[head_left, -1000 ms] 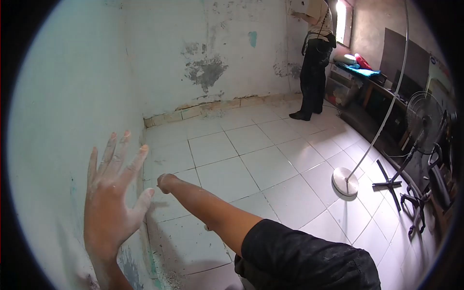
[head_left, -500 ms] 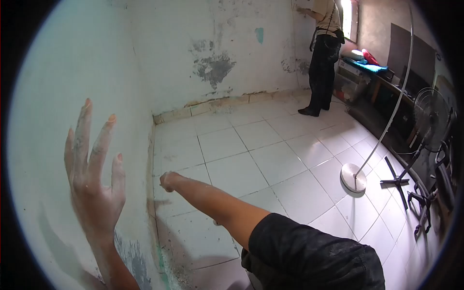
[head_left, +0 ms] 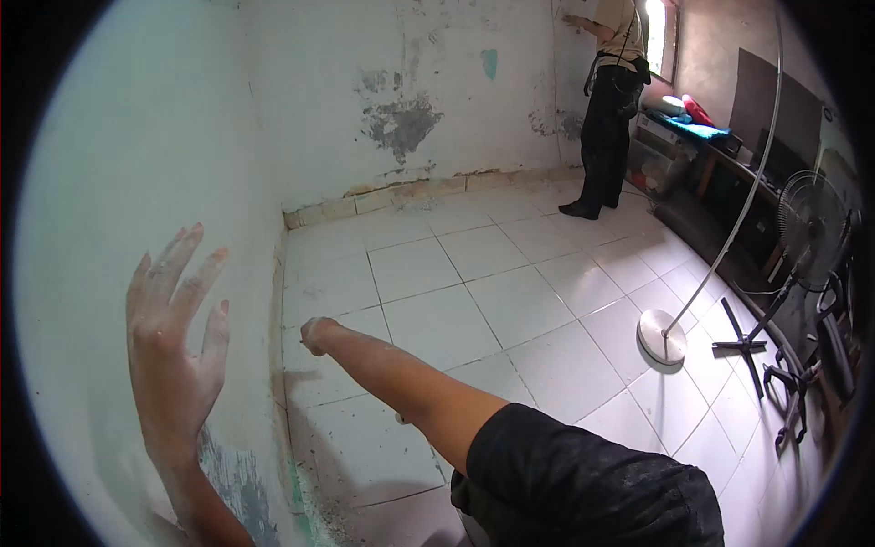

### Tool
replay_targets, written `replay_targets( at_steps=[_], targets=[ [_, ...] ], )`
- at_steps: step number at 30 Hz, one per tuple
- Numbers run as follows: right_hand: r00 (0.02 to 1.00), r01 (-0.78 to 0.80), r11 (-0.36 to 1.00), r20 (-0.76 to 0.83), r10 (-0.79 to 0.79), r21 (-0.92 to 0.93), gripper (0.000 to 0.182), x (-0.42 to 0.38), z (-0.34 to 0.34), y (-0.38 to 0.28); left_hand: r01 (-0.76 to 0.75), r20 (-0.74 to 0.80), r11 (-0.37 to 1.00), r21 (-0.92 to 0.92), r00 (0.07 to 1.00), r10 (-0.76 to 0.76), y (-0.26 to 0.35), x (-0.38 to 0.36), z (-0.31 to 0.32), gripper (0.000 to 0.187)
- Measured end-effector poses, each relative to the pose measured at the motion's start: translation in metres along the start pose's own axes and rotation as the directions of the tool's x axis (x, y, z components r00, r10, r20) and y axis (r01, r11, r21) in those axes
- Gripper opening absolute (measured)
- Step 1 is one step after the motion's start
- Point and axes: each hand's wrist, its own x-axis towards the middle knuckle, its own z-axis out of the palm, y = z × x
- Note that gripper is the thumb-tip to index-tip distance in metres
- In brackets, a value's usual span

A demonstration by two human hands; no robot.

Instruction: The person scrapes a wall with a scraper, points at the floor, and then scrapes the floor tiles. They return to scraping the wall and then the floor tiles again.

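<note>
My left hand (head_left: 178,342) is raised beside the pale wall (head_left: 155,155) on the left, its back toward me. Its fingers are spread, lightly bent and coated in whitish dust, and nothing is in them. From the black sleeve (head_left: 583,474) at lower right, my right arm stretches left over the tiled floor. At its far end my right hand (head_left: 316,335) is dusty and bent away from me, so its fingers are hidden. A small pale bit shows under the right forearm.
Another person (head_left: 606,109) stands at the far wall, near a window. On the right are a metal pole with a round base (head_left: 661,337), a standing fan (head_left: 811,219) and a cluttered desk (head_left: 702,128). Bare grey patches (head_left: 401,128) mark the far wall.
My left hand has come down a little along the wall, its fingers slightly more bent. The right arm is nearly where it was, and the view has shifted slightly.
</note>
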Motion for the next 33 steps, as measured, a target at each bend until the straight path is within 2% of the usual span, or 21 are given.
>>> replay_targets(
  at_steps=[3,5,8,14,17,18,19,20,21,22,23,24,25,26,27,29,30,31,32,33],
  targets=[
    [0.995,-0.042,0.998,0.085,0.045,-0.039,0.031,-0.005,-0.009,-0.002,0.005,0.007,1.0,-0.03,1.0,-0.005,0.001,-0.001,0.001,0.043],
    [0.997,-0.045,0.998,0.059,0.047,-0.036,0.03,-0.002,-0.005,0.001,-0.021,0.067,0.992,-0.121,0.997,0.029,0.001,-0.001,0.002,0.041],
    [0.998,-0.018,0.997,0.052,0.022,-0.079,0.028,-0.001,-0.005,0.0,-0.028,0.077,0.987,-0.159,0.996,0.04,0.001,-0.001,-0.001,0.043],
    [0.993,0.007,0.994,0.118,0.006,-0.113,0.028,0.003,-0.004,-0.002,-0.021,0.047,0.99,-0.138,0.998,0.028,0.003,-0.001,-0.009,0.053],
    [0.994,0.003,0.998,0.111,0.004,-0.063,0.025,0.004,-0.001,-0.003,-0.03,0.043,0.996,-0.085,0.998,0.034,-0.002,-0.002,-0.009,0.051],
    [0.999,0.035,0.996,0.04,-0.032,-0.085,0.026,-0.014,-0.011,-0.006,-0.022,0.049,0.996,-0.083,0.998,0.026,-0.004,-0.002,-0.009,0.051],
    [0.997,0.073,0.991,-0.023,-0.076,-0.108,0.029,-0.012,-0.007,-0.005,0.011,-0.045,0.998,0.06,0.999,-0.008,-0.008,-0.003,-0.009,0.048],
    [0.989,0.051,0.995,-0.141,-0.04,0.08,0.04,-0.006,0.001,-0.001,0.061,-0.13,0.977,0.203,0.991,-0.035,-0.013,-0.004,-0.01,0.045],
    [0.96,0.113,0.985,-0.269,-0.074,0.131,0.048,0.015,0.015,0.006,0.098,-0.184,0.947,0.306,0.982,-0.042,-0.021,-0.003,-0.016,0.048],
    [0.951,0.153,0.98,-0.29,-0.11,0.129,0.052,0.023,0.013,0.001,0.124,-0.243,0.927,0.355,0.969,-0.037,-0.032,-0.004,-0.023,0.045],
    [0.918,0.201,0.955,-0.382,-0.105,0.219,0.035,0.006,0.002,-0.011,0.143,-0.283,0.899,0.415,0.959,-0.022,-0.047,-0.006,-0.031,0.041],
    [0.898,0.235,0.926,-0.43,-0.092,0.294,0.039,0.031,0.016,-0.014,0.162,-0.334,0.914,0.372,0.942,-0.031,-0.058,-0.008,-0.04,0.038],
    [0.831,0.284,0.912,-0.55,-0.08,0.297,0.044,0.005,0.002,-0.036,0.186,-0.39,0.922,0.34,0.92,-0.041,-0.065,-0.01,-0.05,0.035],
    [0.807,0.336,0.914,-0.571,-0.154,0.228,0.046,0.02,0.009,-0.052,0.183,-0.439,0.891,0.415,0.898,0.02,-0.068,-0.017,-0.062,0.027],
    [0.844,0.322,0.8,-0.536,0.0,0.507,0.051,0.004,-0.004,-0.081,0.252,-0.439,0.869,0.426,0.897,-0.046,-0.08,-0.025,-0.069,0.029],
    [0.863,0.321,0.47,-0.458,0.212,0.822,0.054,-0.038,-0.022,-0.139,0.314,-0.4,0.835,0.452,0.908,-0.124,-0.08,-0.039,-0.071,0.032],
    [0.781,0.48,0.449,-0.601,0.172,0.753,0.056,-0.053,-0.01,-0.165,0.304,-0.502,0.868,0.393,0.862,-0.075,-0.069,-0.036,-0.066,0.033],
    [0.658,0.629,0.422,-0.736,0.156,0.652,0.059,-0.074,0.003,-0.19,0.272,-0.606,0.904,0.33,0.795,-0.018,-0.064,-0.032,-0.062,0.035],
    [0.554,0.7,0.509,-0.83,0.054,0.501,0.067,-0.101,0.015,-0.213,0.258,-0.591,0.899,0.353,0.806,0.0,-0.058,-0.029,-0.066,0.035],
    [0.517,0.784,0.414,-0.856,-0.021,0.463,0.077,-0.125,0.031,-0.23,0.295,-0.568,0.915,0.274,0.817,-0.093,-0.05,-0.027,-0.073,0.035]
  ],
)
